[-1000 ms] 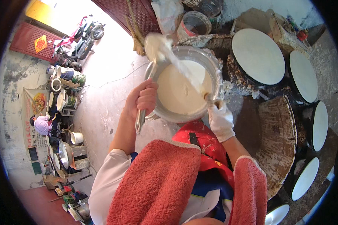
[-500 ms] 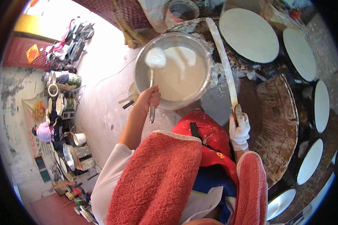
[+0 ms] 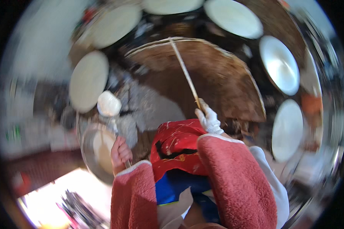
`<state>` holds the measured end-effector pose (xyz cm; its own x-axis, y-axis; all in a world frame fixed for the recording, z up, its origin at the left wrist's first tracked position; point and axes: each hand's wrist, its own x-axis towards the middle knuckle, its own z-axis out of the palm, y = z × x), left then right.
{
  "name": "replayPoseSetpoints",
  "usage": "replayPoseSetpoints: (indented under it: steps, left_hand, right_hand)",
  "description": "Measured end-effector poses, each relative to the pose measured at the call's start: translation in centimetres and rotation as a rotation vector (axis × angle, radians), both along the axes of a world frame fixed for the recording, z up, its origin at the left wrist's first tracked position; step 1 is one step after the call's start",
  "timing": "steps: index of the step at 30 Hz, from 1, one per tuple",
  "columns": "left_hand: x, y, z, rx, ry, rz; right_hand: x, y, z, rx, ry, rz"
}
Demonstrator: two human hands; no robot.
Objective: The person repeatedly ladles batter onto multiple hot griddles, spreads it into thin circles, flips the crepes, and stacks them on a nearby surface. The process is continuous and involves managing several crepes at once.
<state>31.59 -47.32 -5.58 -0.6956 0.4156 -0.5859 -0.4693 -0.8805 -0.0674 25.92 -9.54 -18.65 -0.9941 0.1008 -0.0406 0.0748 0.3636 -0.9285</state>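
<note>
My left hand (image 3: 120, 152) is shut on the handle of a ladle (image 3: 109, 104) whose bowl is coated in white batter and lifted just above a metal bowl of batter (image 3: 92, 150). In its white glove, my right hand (image 3: 208, 120) grips a long thin stick (image 3: 184, 71), which points away from me across a large round brown mat (image 3: 221, 82). Thick red towelling sleeves cover both forearms. Motion blurs the whole picture.
Several round white discs (image 3: 88, 81) ring the brown mat, among them one at far right (image 3: 287, 129) and one at the top (image 3: 233, 16). A red apron (image 3: 176, 147) hangs below my hands. Bright floor and blurred clutter (image 3: 76, 212) lie at lower left.
The view has swung round, so the bowl now lies at lower left and the brown mat in the middle. The ladle has risen out of the batter. The stick now reaches over the mat.
</note>
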Motion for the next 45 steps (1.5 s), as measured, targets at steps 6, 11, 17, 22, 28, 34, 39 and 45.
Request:
replayPoseSetpoints:
  steps: [6,11,17,22,28,34,39,45]
  left_hand:
    - [-12.0,13.9,3.9,0.1,0.111,-0.577]
    - [-24.1,28.7,6.0,0.249,0.171,-0.977]
    - [-32.4,51.3,8.0,0.347,0.22,-1.452]
    - [-35.5,65.2,8.5,0.678,0.031,-1.584]
    - [-38.1,74.3,8.0,0.394,0.167,-1.825]
    - [-37.4,78.5,5.1,0.081,0.311,-1.936]
    - [-34.5,79.4,0.6,-0.208,0.559,-1.966]
    - [-32.5,78.8,-7.4,-0.583,0.792,-2.003]
  right_hand:
    - [6.5,10.5,-1.1,-0.149,-0.072,-0.691]
    - [9.4,16.0,-1.0,-0.136,-0.108,-1.184]
    - [7.3,19.9,0.0,-0.146,0.042,-1.515]
    - [0.3,23.1,1.1,-0.242,0.156,-1.705]
    - [-6.0,24.7,1.6,-0.431,0.243,-1.776]
    - [-9.5,26.5,1.9,-0.285,0.264,-1.789]
    - [-13.4,27.5,1.2,-0.593,0.324,-1.783]
    - [-16.9,27.2,-0.6,-0.658,0.281,-1.799]
